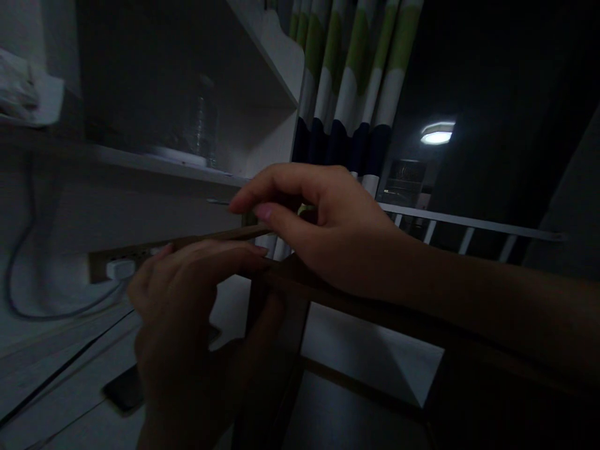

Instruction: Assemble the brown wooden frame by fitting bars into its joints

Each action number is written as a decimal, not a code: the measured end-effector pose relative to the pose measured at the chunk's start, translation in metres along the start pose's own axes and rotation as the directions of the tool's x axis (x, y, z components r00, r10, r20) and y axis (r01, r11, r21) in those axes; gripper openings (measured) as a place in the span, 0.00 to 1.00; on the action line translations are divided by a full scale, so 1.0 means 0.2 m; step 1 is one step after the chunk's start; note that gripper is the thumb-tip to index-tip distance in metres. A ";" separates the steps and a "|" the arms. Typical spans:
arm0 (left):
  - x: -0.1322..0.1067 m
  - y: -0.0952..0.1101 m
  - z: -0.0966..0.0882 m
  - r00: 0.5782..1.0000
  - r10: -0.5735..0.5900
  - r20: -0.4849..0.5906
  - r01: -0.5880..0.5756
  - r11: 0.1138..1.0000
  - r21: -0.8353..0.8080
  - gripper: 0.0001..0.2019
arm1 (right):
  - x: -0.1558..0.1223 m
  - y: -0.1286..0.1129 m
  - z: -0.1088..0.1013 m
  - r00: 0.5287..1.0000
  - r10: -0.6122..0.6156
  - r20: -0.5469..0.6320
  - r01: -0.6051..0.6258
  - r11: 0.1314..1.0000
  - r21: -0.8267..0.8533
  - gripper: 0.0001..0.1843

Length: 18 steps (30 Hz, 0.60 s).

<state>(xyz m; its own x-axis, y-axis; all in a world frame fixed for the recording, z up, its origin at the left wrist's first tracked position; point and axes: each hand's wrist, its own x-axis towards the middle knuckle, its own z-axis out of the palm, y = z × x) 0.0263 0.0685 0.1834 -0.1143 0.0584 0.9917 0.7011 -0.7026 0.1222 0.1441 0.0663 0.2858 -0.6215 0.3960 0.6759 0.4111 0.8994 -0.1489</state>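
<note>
The scene is dim. My left hand [187,294] is wrapped round the corner of a dark wooden frame [290,281], fingers over the top and thumb beneath. Just above that corner, my right hand [319,212] is closed in a pinch, its wrist lying along the frame's top bar. A thin grey rod [218,201] shows to the left of the right fingertips and seems to come out of the pinch; its kind cannot be made out. Something small and yellowish-green [305,207] shows behind the right thumb, mostly hidden.
A power strip [98,267] with a white plug [120,269] is at the left wall. A dark phone [124,389] and cables lie on the pale surface below. Above is a white shelf [154,159] with a clear bottle [202,125]. Behind hang striped curtains [349,81] beside a white railing [469,222].
</note>
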 end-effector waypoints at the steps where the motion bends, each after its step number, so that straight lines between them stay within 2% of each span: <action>1: 0.00 0.00 0.00 1.000 0.000 0.002 0.000 1.000 -0.001 0.12 | 0.00 0.00 0.00 1.000 -0.003 -0.016 0.003 1.000 0.001 0.10; 5: 0.01 0.01 0.00 1.000 -0.020 0.001 0.020 1.000 0.008 0.11 | -0.01 0.01 -0.01 0.999 -0.047 -0.019 0.047 0.999 -0.018 0.10; 8: 0.01 0.01 0.00 1.000 -0.016 0.013 0.016 1.000 0.013 0.11 | -0.02 -0.01 -0.02 0.994 -0.101 -0.031 0.094 0.980 -0.173 0.12; 10: 0.01 0.02 0.00 1.000 0.000 0.016 0.000 1.000 0.006 0.12 | -0.03 -0.03 -0.02 0.986 -0.165 -0.008 0.153 0.932 -0.327 0.14; 14: 0.01 0.01 -0.01 0.999 0.009 0.043 -0.009 1.000 -0.002 0.12 | -0.03 -0.08 -0.06 0.949 -0.308 0.069 0.289 0.759 -0.583 0.16; 16: 0.00 0.00 -0.03 0.997 0.010 0.072 -0.010 1.000 -0.005 0.13 | -0.05 -0.09 -0.13 0.955 -0.294 0.026 0.233 0.700 -0.675 0.14; 17: 0.00 0.00 -0.03 0.996 0.015 0.086 -0.014 1.000 -0.008 0.13 | -0.08 -0.09 -0.17 0.964 -0.263 -0.042 0.165 0.711 -0.684 0.12; 18: 0.00 0.00 -0.04 0.995 0.021 0.096 -0.020 1.000 -0.010 0.14 | -0.11 -0.08 -0.22 0.973 -0.200 -0.119 0.085 0.781 -0.619 0.12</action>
<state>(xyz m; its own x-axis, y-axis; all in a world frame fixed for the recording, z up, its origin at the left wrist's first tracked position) 0.0202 0.0634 0.1833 -0.0312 0.1116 0.9933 0.6965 -0.7103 0.1017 0.1803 0.0350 0.3061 -0.6074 0.1837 0.7728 0.6811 0.6212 0.3876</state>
